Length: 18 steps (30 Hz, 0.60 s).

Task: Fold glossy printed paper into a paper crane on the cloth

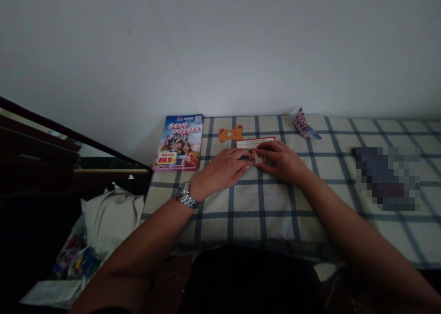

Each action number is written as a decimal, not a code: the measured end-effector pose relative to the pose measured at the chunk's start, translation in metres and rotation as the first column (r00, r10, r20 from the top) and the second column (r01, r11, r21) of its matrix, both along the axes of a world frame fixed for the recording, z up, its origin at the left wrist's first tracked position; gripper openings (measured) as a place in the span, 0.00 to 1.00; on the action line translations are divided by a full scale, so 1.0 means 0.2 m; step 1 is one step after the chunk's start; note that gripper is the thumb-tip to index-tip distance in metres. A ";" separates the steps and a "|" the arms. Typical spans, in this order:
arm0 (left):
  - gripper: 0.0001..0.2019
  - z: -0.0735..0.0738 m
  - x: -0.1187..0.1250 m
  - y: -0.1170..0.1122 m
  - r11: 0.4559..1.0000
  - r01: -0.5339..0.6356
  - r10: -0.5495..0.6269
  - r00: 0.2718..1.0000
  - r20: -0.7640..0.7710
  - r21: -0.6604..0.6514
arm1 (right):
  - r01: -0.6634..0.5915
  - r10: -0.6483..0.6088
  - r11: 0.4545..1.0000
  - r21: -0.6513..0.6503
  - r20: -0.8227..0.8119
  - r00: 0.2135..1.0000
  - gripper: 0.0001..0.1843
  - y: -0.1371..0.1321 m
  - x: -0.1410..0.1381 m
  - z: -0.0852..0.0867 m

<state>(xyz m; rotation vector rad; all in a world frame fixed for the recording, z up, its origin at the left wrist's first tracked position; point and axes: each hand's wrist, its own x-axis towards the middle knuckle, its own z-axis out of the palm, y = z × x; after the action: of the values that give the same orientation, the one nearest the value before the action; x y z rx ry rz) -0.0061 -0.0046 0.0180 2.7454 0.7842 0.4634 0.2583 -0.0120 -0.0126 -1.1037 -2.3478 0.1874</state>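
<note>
My left hand (222, 169), with a metal watch (188, 194) on its wrist, reaches in over the checked cloth. Its fingers close on the left side of a small coloured paper piece (254, 156), possibly folded. From the other side my right hand (282, 160) pinches the same piece between thumb and fingers. The fingertips cover much of it, so its full shape is hidden. Just behind lies a white card with a red border (257, 142), partly under or behind the fingers. An orange bear cutout (230, 134) rests flat beyond my left hand.
A blue and pink flyer (179, 144) lies at the left end of the checked cloth (241, 217). Near the wall stands a bent picture scrap (303, 125). A dark blurred object (382, 176) lies to the right. Pale bags (110, 213) sit below on the left.
</note>
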 end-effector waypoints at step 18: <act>0.15 -0.02 -0.02 0.02 0.999 -0.044 0.044 0.999 -0.005 -0.011 | -0.010 0.010 1.000 -0.005 -0.012 1.000 0.21 0.01 0.01 -0.02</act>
<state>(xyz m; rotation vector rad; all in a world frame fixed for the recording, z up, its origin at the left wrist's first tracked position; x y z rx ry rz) -0.0104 -0.0008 0.0149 2.7250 0.8472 0.4598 0.2604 -0.0103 -0.0169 -1.0909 -2.3442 0.2027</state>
